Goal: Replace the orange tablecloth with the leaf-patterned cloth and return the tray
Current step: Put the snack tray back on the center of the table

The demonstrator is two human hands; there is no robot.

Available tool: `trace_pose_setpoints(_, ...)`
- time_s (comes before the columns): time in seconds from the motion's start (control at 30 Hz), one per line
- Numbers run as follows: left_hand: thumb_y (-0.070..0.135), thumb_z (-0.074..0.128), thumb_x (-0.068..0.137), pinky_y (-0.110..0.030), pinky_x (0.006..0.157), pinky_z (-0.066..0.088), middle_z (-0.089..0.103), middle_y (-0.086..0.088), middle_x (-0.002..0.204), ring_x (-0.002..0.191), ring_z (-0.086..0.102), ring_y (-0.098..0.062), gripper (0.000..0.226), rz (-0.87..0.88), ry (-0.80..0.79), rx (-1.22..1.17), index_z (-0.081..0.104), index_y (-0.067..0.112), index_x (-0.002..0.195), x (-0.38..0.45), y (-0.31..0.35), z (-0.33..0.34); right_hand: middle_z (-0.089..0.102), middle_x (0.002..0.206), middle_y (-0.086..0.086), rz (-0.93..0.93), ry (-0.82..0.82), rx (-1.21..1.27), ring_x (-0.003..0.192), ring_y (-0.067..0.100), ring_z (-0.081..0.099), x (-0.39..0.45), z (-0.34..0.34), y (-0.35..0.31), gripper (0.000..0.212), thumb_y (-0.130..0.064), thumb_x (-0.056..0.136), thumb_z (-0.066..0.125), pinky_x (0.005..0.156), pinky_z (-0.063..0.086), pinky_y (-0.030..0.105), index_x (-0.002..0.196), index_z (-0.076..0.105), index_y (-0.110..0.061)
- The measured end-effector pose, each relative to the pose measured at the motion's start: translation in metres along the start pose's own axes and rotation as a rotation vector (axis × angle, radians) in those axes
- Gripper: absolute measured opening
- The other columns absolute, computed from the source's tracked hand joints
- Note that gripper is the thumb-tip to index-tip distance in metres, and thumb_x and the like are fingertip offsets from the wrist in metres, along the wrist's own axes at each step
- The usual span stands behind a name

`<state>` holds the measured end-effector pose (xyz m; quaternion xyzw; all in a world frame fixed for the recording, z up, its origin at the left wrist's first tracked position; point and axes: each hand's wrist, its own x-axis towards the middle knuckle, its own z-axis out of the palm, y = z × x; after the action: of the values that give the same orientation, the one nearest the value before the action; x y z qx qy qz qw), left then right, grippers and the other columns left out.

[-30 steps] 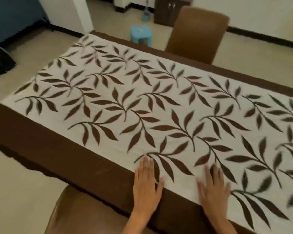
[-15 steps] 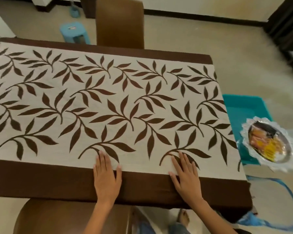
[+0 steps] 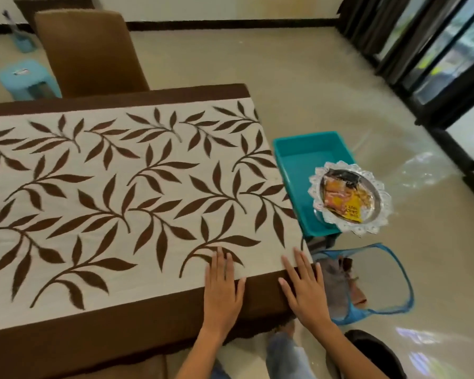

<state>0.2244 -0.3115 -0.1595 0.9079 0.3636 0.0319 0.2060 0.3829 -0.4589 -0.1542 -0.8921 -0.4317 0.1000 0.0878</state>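
Both hands have slid rightward to the bench corner: left hand (image 3: 222, 291) and right hand (image 3: 304, 292) flat, fingers spread, holding nothing, smoothing the leaf-patterned cloth (image 3: 137, 192). Tray (image 3: 349, 198) waits right of our hands.

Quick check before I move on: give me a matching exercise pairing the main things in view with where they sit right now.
Things:
1. silver tray
2. leaf-patterned cloth
3. blue mesh basket
4. right hand

Places:
A. on the floor by the table's near right corner
B. flat on the cloth's near right corner
C. resting on the teal bin
D. spread over the table

Pairs: 1-C, 2-D, 3-A, 4-B
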Motion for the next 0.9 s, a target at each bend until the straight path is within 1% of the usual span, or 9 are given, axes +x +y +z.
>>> trace_pose_setpoints(0.17, 0.045, 0.015, 0.100, -0.034, 0.116, 0.005, 0.023, -0.016, 0.154, 0.144, 0.014, -0.024, 0.062, 0.125, -0.052, -0.006, 0.033, 0.006, 0.145, 0.044, 0.092, 0.022, 0.026, 0.154, 0.003, 0.134, 0.092, 0.153, 0.143, 0.016, 0.017, 0.022, -0.026, 0.077, 0.057, -0.052, 0.097, 0.022, 0.115, 0.014, 0.039, 0.137, 0.046, -0.019)
trace_pose_setpoints(0.27, 0.048, 0.014, 0.100, -0.028, 0.117, 0.000, 0.022, -0.012, 0.155, 0.145, 0.010, -0.019, 0.063, 0.167, -0.031, -0.040, 0.036, 0.010, 0.144, 0.083, 0.151, 0.035, 0.037, 0.148, 0.005, 0.219, 0.184, 0.242, 0.139, 0.019, 0.026, 0.045, -0.050, 0.130, 0.064, -0.057, 0.096, 0.016, 0.114, 0.022, 0.043, 0.128, 0.055, -0.016)
trace_pose_setpoints(0.33, 0.047, 0.022, 0.099, -0.027, 0.118, -0.003, 0.012, -0.007, 0.158, 0.146, 0.001, -0.015, 0.058, 0.177, -0.006, -0.080, 0.030, 0.014, 0.146, 0.110, 0.185, 0.045, 0.044, 0.143, 0.008, 0.260, 0.245, 0.285, 0.136, 0.024, 0.033, 0.063, -0.062, 0.164, 0.066, -0.057, 0.096, 0.016, 0.112, 0.028, 0.044, 0.122, 0.059, -0.015)
trace_pose_setpoints(0.4, 0.049, 0.021, 0.097, -0.028, 0.118, -0.005, -0.002, 0.000, 0.158, 0.145, -0.011, -0.010, 0.060, 0.173, -0.011, -0.131, 0.018, 0.019, 0.149, 0.136, 0.210, 0.053, 0.046, 0.140, 0.010, 0.295, 0.273, 0.310, 0.133, 0.027, 0.036, 0.079, -0.068, 0.190, 0.064, -0.055, 0.097, 0.017, 0.110, 0.029, 0.042, 0.118, 0.061, -0.013)
trace_pose_setpoints(0.47, 0.051, 0.016, 0.096, -0.028, 0.117, -0.006, -0.006, 0.003, 0.158, 0.144, -0.014, -0.008, 0.061, 0.167, -0.018, -0.168, 0.012, 0.023, 0.150, 0.158, 0.229, 0.058, 0.047, 0.139, 0.010, 0.307, 0.278, 0.324, 0.131, 0.027, 0.038, 0.093, -0.069, 0.212, 0.057, -0.050, 0.097, 0.023, 0.110, 0.029, 0.040, 0.117, 0.061, -0.012)
trace_pose_setpoints(0.53, 0.049, 0.020, 0.098, -0.029, 0.117, -0.003, 0.000, 0.000, 0.159, 0.146, -0.009, -0.012, 0.058, 0.160, -0.026, -0.204, 0.009, 0.024, 0.149, 0.175, 0.242, 0.061, 0.048, 0.139, 0.010, 0.322, 0.274, 0.339, 0.130, 0.027, 0.040, 0.105, -0.069, 0.228, 0.052, -0.046, 0.096, 0.029, 0.109, 0.029, 0.037, 0.119, 0.060, -0.011)
trace_pose_setpoints(0.63, 0.039, 0.033, 0.101, -0.036, 0.120, 0.004, 0.006, -0.003, 0.160, 0.147, -0.002, -0.017, 0.055, 0.136, -0.053, -0.211, 0.018, 0.021, 0.150, 0.197, 0.245, 0.070, 0.049, 0.137, 0.012, 0.338, 0.253, 0.345, 0.127, 0.029, 0.043, 0.121, -0.063, 0.243, 0.051, -0.043, 0.095, 0.031, 0.106, 0.034, 0.040, 0.120, 0.059, -0.009)
trace_pose_setpoints(0.8, 0.047, 0.025, 0.100, -0.036, 0.120, 0.007, 0.012, -0.003, 0.159, 0.147, 0.004, -0.017, 0.059, 0.123, -0.103, -0.193, 0.022, 0.017, 0.151, 0.237, 0.239, 0.097, 0.052, 0.132, 0.014, 0.395, 0.227, 0.358, 0.121, 0.032, 0.049, 0.148, -0.052, 0.268, 0.050, -0.040, 0.093, 0.032, 0.098, 0.045, 0.046, 0.118, 0.060, -0.007)
trace_pose_setpoints(0.9, 0.050, 0.023, 0.099, -0.033, 0.118, 0.010, 0.018, -0.004, 0.158, 0.146, 0.011, -0.018, 0.061, 0.060, -0.123, -0.200, 0.024, 0.018, 0.150, 0.265, 0.238, 0.119, 0.057, 0.123, 0.021, 0.477, 0.230, 0.357, 0.112, 0.039, 0.054, 0.168, -0.045, 0.290, 0.037, -0.026, 0.090, 0.046, 0.089, 0.050, 0.051, 0.113, 0.061, -0.003)
